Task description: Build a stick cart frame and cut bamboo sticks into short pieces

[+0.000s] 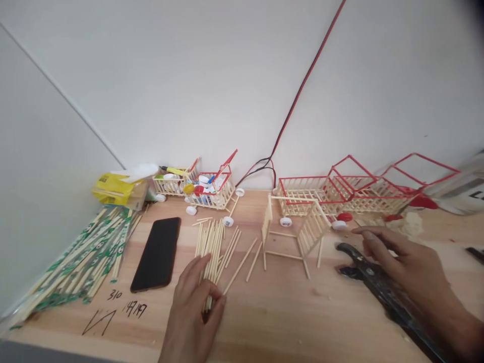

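My left hand (194,307) rests on the near end of a loose bundle of bamboo sticks (212,244) on the wooden table (287,312), thumb and fingers pinched round a few of them. My right hand (404,264) lies over the handles of black pliers (372,282), fingers stretched toward their jaws. Between the hands stands a half-built stick frame (293,232) shaped like a small cart.
A black phone (157,253) lies left of the sticks. Wrapped chopsticks (81,259) pile at the left edge by a yellow pack (117,189). Small stick carts (206,189) with red trim and white wheels line the wall, more at the right (340,194). Red-black wires (287,116) hang down.
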{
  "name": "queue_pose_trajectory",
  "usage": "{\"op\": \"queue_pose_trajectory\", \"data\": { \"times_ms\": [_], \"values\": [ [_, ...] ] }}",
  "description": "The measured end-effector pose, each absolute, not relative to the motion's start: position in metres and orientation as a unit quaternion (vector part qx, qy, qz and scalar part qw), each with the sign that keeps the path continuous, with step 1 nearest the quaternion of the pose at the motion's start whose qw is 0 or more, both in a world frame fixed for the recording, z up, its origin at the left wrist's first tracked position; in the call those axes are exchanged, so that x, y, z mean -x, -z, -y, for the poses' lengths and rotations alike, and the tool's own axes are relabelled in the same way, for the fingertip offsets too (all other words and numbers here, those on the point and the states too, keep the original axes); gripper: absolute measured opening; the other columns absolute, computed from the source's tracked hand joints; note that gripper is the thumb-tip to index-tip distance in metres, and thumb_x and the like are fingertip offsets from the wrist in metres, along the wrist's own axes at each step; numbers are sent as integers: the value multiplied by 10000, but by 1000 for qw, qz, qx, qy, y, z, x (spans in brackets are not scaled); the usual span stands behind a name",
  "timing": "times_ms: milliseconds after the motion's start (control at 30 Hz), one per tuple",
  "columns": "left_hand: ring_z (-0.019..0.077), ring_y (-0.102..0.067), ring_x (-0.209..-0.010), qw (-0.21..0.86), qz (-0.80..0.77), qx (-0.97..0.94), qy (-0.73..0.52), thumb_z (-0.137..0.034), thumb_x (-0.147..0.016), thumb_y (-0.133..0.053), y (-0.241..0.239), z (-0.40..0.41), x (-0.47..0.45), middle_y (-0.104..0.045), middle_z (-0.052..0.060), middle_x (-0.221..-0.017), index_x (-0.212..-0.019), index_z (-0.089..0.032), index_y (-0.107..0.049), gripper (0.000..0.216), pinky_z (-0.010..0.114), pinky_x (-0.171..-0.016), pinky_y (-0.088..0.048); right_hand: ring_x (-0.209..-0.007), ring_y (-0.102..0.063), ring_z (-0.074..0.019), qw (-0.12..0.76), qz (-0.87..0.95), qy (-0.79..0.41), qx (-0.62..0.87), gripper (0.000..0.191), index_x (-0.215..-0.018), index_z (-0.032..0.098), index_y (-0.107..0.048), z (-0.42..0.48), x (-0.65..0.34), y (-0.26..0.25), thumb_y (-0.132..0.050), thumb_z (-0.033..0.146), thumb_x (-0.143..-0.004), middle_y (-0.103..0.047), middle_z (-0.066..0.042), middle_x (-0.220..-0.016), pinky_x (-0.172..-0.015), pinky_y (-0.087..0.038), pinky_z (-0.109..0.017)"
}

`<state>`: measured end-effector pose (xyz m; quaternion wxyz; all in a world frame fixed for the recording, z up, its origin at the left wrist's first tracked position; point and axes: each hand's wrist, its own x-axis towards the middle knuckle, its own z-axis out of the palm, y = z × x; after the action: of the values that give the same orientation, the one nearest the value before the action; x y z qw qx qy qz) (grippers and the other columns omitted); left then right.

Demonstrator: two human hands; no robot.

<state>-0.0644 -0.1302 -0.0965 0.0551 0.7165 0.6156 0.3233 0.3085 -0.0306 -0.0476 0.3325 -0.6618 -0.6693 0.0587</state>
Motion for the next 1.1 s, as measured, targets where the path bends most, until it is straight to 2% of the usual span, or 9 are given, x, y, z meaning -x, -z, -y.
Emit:
{"op": "queue_pose_trajectory", "data": {
  "times_ms": [133, 267, 333, 433, 533, 633, 733, 967, 1100],
  "values": [
    [312, -288, -1360, 32, -611, -727, -312, -159, -822, -512, 95, 132, 62, -398, 76, -1442, -813, -214, -587, 93, 568, -1036, -358, -629, -627, -225, 332, 679, -72, 651, 271, -891, 250, -650, 33, -305, 45, -474, 450, -839, -637, -21, -646, -584, -461, -300],
    [323, -278, -1362, -12, -598, -731, -328, -145, -810, -533, 87, 132, 59, -415, 97, -1413, -1078, -232, -592, 287, 553, -1040, -348, -656, -641, -238, 343, 683, -58, 642, 313, -915, 234, -659, 38, -306, 44, -461, 467, -846, -650, -27, -674, -610, -468, -319],
    [313, -337, -1319, -35, -586, -732, -346, -159, -830, -536, 79, 130, 56, -474, 104, -1342, -1123, -232, -594, 307, 535, -1031, -351, -696, -657, -251, 345, 687, -56, 638, 319, -949, 240, -663, 41, -308, 45, -457, 465, -854, -673, -29, -707, -634, -475, -333],
    [260, -486, -1118, -53, -578, -732, -358, -157, -875, -494, 66, 119, 49, -586, 99, -1135, -1073, -218, -643, 254, 465, -938, -411, -764, -677, -272, 346, 698, -57, 625, 322, -987, 258, -670, 45, -310, 47, -461, 466, -857, -719, -34, -806, -683, -486, -359],
    [229, -525, -934, -45, -590, -746, -304, -131, -874, -477, 55, 100, 41, -638, 89, -949, -938, -197, -694, 236, 392, -816, -438, -847, -681, -282, 349, 700, -66, 620, 340, -1006, 257, -675, 49, -311, 46, -454, 471, -862, -739, -46, -924, -704, -490, -362],
    [219, -538, -824, -30, -610, -763, -213, -126, -855, -491, 50, 81, 34, -640, 92, -794, -792, -183, -704, 229, 381, -788, -419, -784, -681, -257, 348, 708, -83, 609, 352, -1008, 242, -677, 52, -312, 43, -451, 472, -866, -736, -41, -848, -663, -481, -331],
    [227, -542, -822, -56, -622, -764, -160, -129, -855, -494, 50, 71, 29, -636, 102, -792, -783, -168, -684, 207, 385, -797, -404, -670, -653, -220, 365, 714, -80, 593, 368, -974, 229, -683, 53, -312, 42, -445, 487, -863, -699, -21, -727, -619, -456, -303],
    [247, -560, -832, -75, -629, -764, -124, -125, -863, -469, 52, 68, 20, -642, 111, -788, -717, -160, -639, 227, 386, -818, -408, -614, -613, -183, 383, 723, -76, 569, 357, -978, 213, -683, 53, -310, 44, -442, 462, -891, -639, 3, -637, -596, -422, -272],
    [272, -592, -864, -54, -657, -743, -112, -131, -850, -470, 47, 62, 13, -670, 152, -833, -757, -128, -651, 203, 398, -845, -412, -629, -619, -185, 388, 734, -74, 552, 332, -968, 209, -680, 52, -309, 45, -449, 438, -900, -657, -9, -670, -595, -424, -270]
  ]
}}
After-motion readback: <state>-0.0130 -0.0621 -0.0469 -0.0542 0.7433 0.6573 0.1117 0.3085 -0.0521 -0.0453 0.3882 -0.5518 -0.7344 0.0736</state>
